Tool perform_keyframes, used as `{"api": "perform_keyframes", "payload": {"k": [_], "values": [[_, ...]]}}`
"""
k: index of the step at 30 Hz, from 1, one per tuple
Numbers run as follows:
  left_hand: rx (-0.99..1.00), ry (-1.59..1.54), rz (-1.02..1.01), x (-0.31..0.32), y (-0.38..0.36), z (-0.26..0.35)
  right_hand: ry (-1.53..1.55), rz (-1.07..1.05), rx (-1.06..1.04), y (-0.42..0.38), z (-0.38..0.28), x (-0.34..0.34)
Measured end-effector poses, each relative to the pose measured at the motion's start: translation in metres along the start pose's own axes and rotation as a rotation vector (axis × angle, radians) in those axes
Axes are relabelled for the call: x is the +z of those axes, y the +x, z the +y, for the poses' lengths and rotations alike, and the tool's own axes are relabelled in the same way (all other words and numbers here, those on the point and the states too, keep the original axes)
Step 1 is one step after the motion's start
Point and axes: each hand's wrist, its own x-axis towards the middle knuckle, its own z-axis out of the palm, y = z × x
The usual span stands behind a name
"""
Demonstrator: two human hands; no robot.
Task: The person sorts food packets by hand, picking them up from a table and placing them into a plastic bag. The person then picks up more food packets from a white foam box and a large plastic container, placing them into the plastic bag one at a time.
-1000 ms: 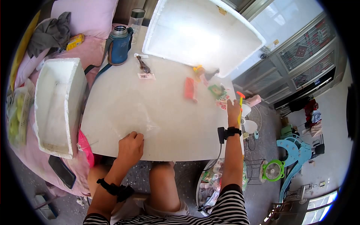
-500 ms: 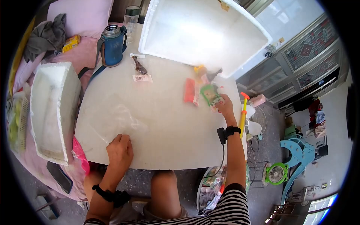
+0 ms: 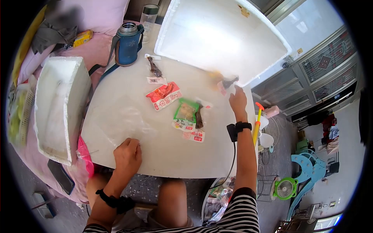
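Observation:
My left hand (image 3: 128, 155) rests on the table in a loose fist, beside a clear plastic bag (image 3: 124, 120) lying flat. My right hand (image 3: 238, 103) is at the table's right side, its fingers bent together at the edge of a packaged drumstick (image 3: 229, 82). Next to that pack is a blurred yellow item (image 3: 215, 77). In the middle lie a red-and-white snack packet (image 3: 163, 96) and a green packet (image 3: 185, 110), with a second dark drumstick pack (image 3: 199, 118) partly under the green one. Another wrapped drumstick (image 3: 154, 68) lies farther back.
A large white foam box (image 3: 221, 42) stands at the back. A blue bottle (image 3: 128, 46) and a clear bottle (image 3: 149, 19) stand back left. A smaller foam box (image 3: 58, 105) and a phone (image 3: 61, 176) are left. A yellow pump (image 3: 257, 124) is right, below it a filled bin (image 3: 219, 202).
The red packet and the green packet with its drumstick pack moved left across the table. My right hand left the green packet and reached farther back to another drumstick pack. My left hand stayed put.

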Motion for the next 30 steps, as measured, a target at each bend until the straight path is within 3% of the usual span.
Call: {"api": "perform_keyframes", "payload": {"k": [1,3,6,9,13,16,19,22,25,26,29,30], "values": [[-0.005,0.002,-0.004,0.0,0.0,0.0,-0.019,-0.083,-0.015,0.014,0.004,0.007],[-0.01,0.005,-0.01,-0.001,0.002,-0.001,-0.331,-0.032,-0.164,0.031,0.003,0.024],[-0.013,0.0,-0.019,-0.002,0.003,-0.001,-0.411,-0.137,-0.264,0.039,0.005,0.034],[-0.022,-0.014,-0.026,-0.003,0.001,-0.001,-0.356,-0.37,-0.043,0.039,0.0,0.037],[-0.015,-0.018,-0.052,-0.005,0.0,-0.001,-0.28,-0.433,-0.056,0.016,-0.004,0.007],[-0.007,-0.016,-0.083,-0.008,-0.005,-0.001,0.065,-0.716,0.113,-0.007,-0.015,-0.026],[0.008,-0.04,-0.085,-0.01,-0.01,-0.003,0.271,-0.721,0.091,-0.056,-0.035,-0.053],[0.033,-0.075,-0.051,-0.012,-0.016,-0.005,0.417,-0.371,0.162,-0.11,-0.032,-0.066],[0.043,-0.085,-0.019,-0.013,-0.018,-0.006,0.279,-0.426,0.269,-0.155,-0.005,-0.065],[0.041,-0.083,-0.017,-0.013,-0.018,-0.006,0.291,-0.552,0.275,-0.163,0.016,-0.047],[0.05,-0.084,0.0,-0.009,-0.018,-0.01,0.359,-0.425,0.397,-0.18,-0.034,-0.083],[0.054,-0.086,0.006,-0.007,-0.018,-0.011,0.403,-0.358,0.336,-0.185,-0.038,-0.079]]}}
